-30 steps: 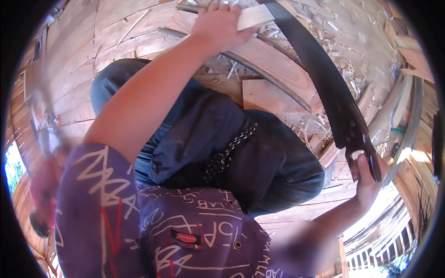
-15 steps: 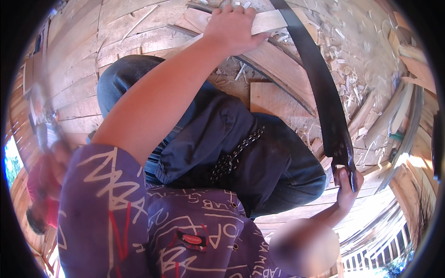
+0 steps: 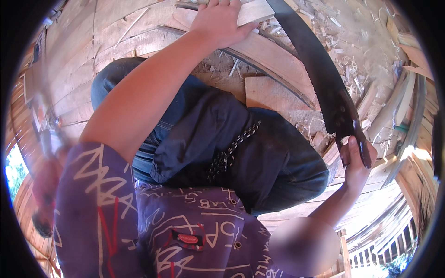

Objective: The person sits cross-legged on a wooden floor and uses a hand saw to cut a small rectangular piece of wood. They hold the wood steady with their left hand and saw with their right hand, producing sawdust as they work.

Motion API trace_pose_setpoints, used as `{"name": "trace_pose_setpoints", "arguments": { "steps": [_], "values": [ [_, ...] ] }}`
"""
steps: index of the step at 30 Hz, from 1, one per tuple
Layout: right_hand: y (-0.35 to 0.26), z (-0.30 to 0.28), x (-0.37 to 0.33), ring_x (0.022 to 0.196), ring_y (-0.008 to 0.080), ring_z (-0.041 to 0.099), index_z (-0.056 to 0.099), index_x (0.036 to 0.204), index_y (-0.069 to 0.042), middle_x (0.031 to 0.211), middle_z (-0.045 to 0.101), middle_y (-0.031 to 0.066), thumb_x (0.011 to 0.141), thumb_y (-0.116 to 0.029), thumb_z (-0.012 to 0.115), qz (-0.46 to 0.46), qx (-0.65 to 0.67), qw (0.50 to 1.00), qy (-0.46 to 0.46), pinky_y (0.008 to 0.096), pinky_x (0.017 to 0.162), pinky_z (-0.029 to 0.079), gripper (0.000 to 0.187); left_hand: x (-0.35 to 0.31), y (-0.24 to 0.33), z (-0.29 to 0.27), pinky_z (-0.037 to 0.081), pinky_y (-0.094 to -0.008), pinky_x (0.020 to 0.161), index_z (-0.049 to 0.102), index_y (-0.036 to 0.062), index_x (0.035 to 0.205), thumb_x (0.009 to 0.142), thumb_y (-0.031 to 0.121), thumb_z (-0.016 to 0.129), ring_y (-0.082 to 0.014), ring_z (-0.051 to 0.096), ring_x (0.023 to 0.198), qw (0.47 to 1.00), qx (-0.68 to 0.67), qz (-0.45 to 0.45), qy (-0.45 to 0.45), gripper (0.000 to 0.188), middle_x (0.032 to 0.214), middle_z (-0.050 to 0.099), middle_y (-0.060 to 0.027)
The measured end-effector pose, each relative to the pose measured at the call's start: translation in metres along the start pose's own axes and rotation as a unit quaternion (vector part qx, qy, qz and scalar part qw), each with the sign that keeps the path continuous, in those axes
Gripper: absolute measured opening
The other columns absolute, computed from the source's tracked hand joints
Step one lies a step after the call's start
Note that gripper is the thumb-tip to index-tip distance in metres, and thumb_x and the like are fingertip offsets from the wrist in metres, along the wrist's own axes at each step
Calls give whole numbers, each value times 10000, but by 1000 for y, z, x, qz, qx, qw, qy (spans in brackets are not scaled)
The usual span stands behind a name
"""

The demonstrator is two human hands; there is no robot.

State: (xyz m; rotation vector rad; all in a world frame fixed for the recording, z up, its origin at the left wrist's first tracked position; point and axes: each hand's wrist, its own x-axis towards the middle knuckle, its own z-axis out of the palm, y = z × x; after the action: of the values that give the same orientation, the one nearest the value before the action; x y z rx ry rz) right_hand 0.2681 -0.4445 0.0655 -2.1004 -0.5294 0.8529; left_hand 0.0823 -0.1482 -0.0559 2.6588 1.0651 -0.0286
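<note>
A handsaw [image 3: 320, 69] with a dark, toothed blade slants across the right side. My right hand [image 3: 356, 157] is wrapped round its dark handle, thumb on top. The far part of the blade lies against the end of a pale wooden strip [image 3: 257, 12]; the blade's tip runs out of the picture. Gripping that strip from above is my left hand [image 3: 217, 21], fingers over it and thumb along the near side; its fingertips are partly cut off at the top edge. Beneath lies a wider plank [image 3: 273, 58] with a dark bark edge.
My bent legs [image 3: 287, 153] in dark trousers are close below the planks. A flat board piece [image 3: 271, 95] rests by my knee. Wood shavings [image 3: 352, 69] are strewn on the plank floor [image 3: 125, 28]. Long slats [image 3: 403, 106] lie at the right. Another person [image 3: 44, 185] is at the far left.
My right hand has pushed the saw forward, away from me, so the handle sits higher in the picture. My left hand stays on the strip; the whole view has shifted slightly.
</note>
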Motion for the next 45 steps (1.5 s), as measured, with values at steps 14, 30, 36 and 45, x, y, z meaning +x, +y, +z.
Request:
{"name": "trace_pose_setpoints", "arguments": {
  "steps": [14, 30, 36, 45],
  "values": [
    [2, 2, 16, 445, 33, 346, 530, 613, -15, 497, 437, -24, 834, -210, 672, -11, 22, 999, -43, 221, 420, 213, 328, -2, 8, 4, 321, -454, 1038, 462, -86, 1226, 822, 458, 542, -423, 466, 1166, 999, 16, 16, 47, 682, 1160, 537, -307],
    [-1, -8, 12, 481, 46, 369, 567, 632, 11, 515, 459, -14, 795, -172, 674, 17, 12, 999, -39, 243, 445, 227, 267, 7, 0, 12, 323, -463, 1033, 437, -104, 1243, 832, 465, 534, -439, 445, 1186, 999, 41, 28, 20, 709, 1190, 519, -310],
    [28, -87, -56, 437, 68, 363, 577, 639, 29, 470, 440, 8, 787, -306, 662, -42, -14, 998, -33, 250, 434, 229, 375, 5, 4, -9, 324, -468, 1029, 454, -103, 1218, 829, 460, 538, -430, 463, 1166, 999, -1, -14, -37, 689, 1168, 529, -310],
    [-1, -24, 13, 432, 45, 323, 534, 617, -4, 486, 419, -25, 772, -143, 677, 26, 40, 999, -12, 241, 420, 192, 253, 13, 4, 11, 322, -470, 1030, 472, -117, 1178, 830, 474, 541, -428, 483, 1140, 999, 31, 11, 9, 689, 1147, 544, -309]
  ]
}}
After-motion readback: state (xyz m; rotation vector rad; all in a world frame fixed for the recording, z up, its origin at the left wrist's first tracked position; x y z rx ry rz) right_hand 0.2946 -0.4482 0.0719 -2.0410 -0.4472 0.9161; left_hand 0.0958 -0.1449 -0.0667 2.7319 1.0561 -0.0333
